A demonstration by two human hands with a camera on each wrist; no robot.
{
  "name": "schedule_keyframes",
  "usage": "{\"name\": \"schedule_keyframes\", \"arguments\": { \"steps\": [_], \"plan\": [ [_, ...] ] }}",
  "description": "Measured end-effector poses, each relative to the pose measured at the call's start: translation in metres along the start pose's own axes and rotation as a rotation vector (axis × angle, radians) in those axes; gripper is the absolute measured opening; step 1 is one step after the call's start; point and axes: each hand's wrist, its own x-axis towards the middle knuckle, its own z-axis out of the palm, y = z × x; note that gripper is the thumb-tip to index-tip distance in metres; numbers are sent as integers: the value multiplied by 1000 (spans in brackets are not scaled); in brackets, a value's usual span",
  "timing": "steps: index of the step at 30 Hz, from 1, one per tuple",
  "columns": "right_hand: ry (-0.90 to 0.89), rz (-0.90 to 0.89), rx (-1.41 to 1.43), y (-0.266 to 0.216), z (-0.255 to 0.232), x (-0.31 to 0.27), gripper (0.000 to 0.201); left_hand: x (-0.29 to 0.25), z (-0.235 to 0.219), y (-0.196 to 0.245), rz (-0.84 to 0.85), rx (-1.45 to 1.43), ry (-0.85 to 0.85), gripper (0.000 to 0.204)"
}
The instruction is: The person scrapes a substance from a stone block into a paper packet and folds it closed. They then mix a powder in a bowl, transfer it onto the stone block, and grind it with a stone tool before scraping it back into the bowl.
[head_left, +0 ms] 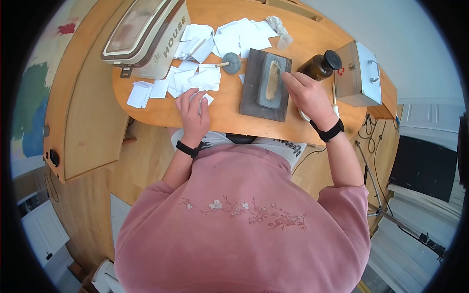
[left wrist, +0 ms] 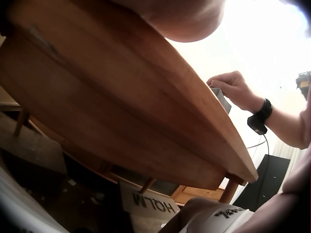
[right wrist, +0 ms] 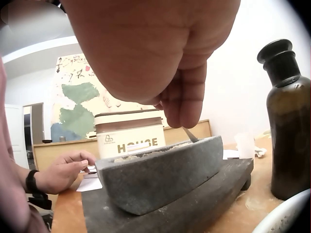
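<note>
A grey stone trough (head_left: pixel 271 80) with tan material in its hollow sits on a dark slab (head_left: pixel 251 85). Over the trough's right edge, my right hand (head_left: pixel 309 97) pinches a small thin pointed piece; its tip (right wrist: pixel 190 135) shows below the fingertips in the right wrist view, the rest hidden by the hand. My left hand (head_left: pixel 194 115) rests at the table's near edge with relaxed fingers, beside a small white paper (head_left: pixel 208 98). In the right wrist view the trough (right wrist: pixel 160 179) stands between the left hand (right wrist: pixel 65 172) and a brown bottle (right wrist: pixel 291 141).
White papers (head_left: pixel 207 79) and a round grey piece with a wooden stick (head_left: pixel 231 63) lie left of the slab. A cream HOUSE box (head_left: pixel 163 56) stands far left. To the right are the dark-stoppered bottle (head_left: pixel 317 67), a white bowl (right wrist: pixel 291 218) and a silver case (head_left: pixel 356 73).
</note>
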Motion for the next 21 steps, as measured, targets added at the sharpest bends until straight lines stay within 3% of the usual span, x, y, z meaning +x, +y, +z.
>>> {"name": "schedule_keyframes", "arguments": {
  "steps": [12, 17, 21],
  "plan": [
    [-62, 67, 87, -4, -1, -4, 32, 0, 1, 0, 4, 2, -2, 24],
    [210, 237, 194, 18, 10, 6, 22, 1, -1, 0, 1, 4, -4, 23],
    [126, 241, 236, 20, 8, 5, 21, 1, -1, 0, -2, 2, -8, 23]
  ]
}}
